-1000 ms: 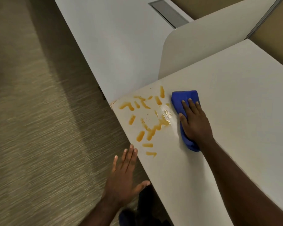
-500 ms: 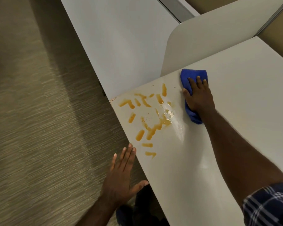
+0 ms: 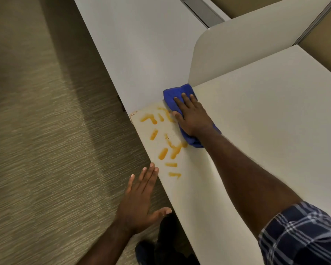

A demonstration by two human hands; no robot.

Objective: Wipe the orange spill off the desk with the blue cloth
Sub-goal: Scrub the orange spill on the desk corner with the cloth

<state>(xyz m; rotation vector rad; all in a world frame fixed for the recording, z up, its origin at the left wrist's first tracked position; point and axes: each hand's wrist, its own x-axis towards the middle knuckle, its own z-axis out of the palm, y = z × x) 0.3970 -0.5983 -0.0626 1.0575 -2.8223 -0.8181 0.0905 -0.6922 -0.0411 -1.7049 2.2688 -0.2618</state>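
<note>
Orange streaks of the spill [image 3: 162,142] lie near the left corner of the white desk [image 3: 266,131]. My right hand [image 3: 192,116] presses flat on the blue cloth [image 3: 177,92], which lies at the spill's far right edge and covers its upper right streaks. The cloth's far end reaches the desk's back edge. Beside the desk's front left edge my left hand [image 3: 141,196] hovers with fingers spread, holding nothing.
A white divider panel [image 3: 237,48] rises behind the desk. A second white desktop [image 3: 138,44] with a grey cable hatch [image 3: 202,10] extends beyond. Carpeted floor [image 3: 46,150] lies to the left. My dark shoes [image 3: 161,249] show beneath the desk edge.
My right hand slid the cloth from the desk's back edge leftward onto the spill's upper right part; several streaks there are gone or smeared. The left hand has barely moved.
</note>
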